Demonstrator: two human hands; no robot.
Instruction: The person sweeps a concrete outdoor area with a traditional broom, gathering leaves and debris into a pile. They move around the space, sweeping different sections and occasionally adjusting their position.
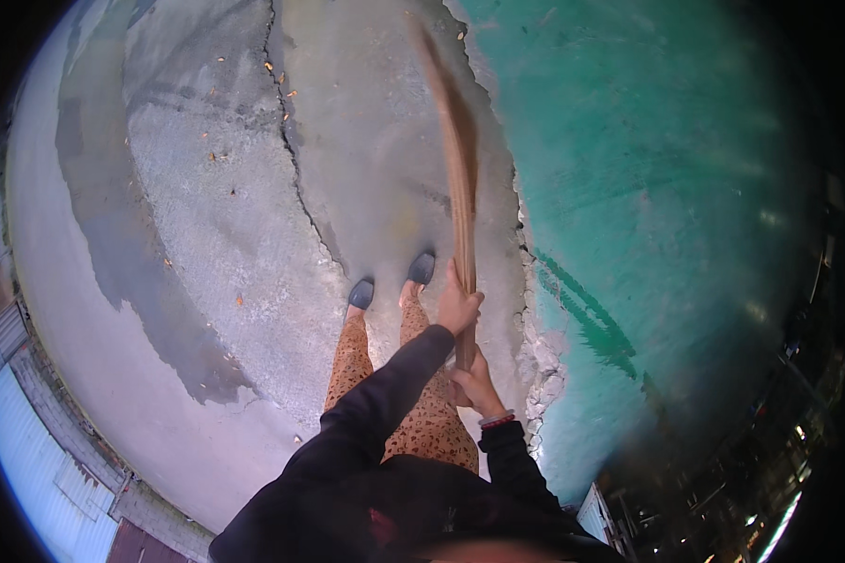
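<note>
The ground (235,216) spreads out ahead of and to the left of both hands: grey concrete, patched darker in places, with a long crack (296,159) running away from the person well left of the hands. To the right of the hands lies a teal-painted floor (667,188), and its broken edge (535,357) passes just beside the right hand.

The broom (458,169) is the thing in hand. It reaches from the hands up and away from the person, its bristle end blurred far ahead of the left hand, its lower end passing down through both grips.

The left hand (458,308) is the farther one, closed around the broom, its dark sleeve (385,394) crossing over the patterned trousers (427,418). The right hand (474,383) sits just behind and below it, nearer the body, fingers also wrapped around the broom, with bangles (496,419) at the wrist.

Two grey shoes (421,268) stand just left of the left hand. Small dry leaves (239,300) lie scattered well to the left of both hands.
</note>
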